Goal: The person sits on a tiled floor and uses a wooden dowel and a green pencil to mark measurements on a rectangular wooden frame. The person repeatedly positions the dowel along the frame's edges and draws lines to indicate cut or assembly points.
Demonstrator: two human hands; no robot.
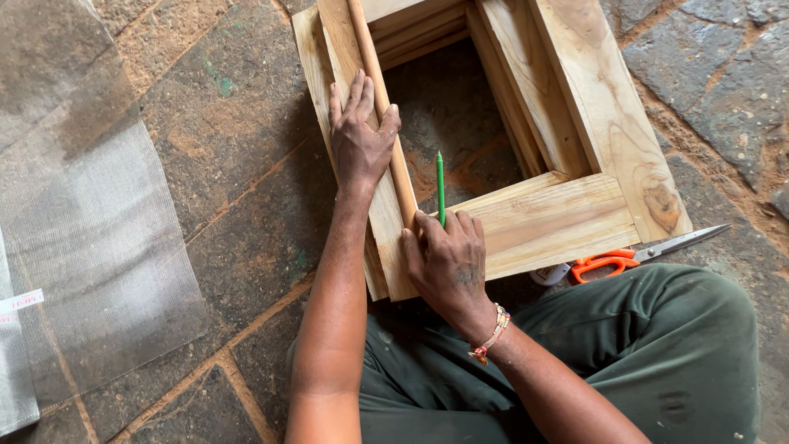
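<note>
A pale wooden frame lies flat on the stone floor in front of me. A thin rounded wooden strip runs along its left side. My left hand presses flat on that strip and the frame's left rail. My right hand rests at the frame's near left corner and holds a green pencil upright, its tip against the inner edge by the strip's lower end.
Orange-handled scissors lie on the floor just right of the frame's near rail, beside my knee in green trousers. A sheet of grey mesh covers the floor at the left. More planks lie along the frame's right side.
</note>
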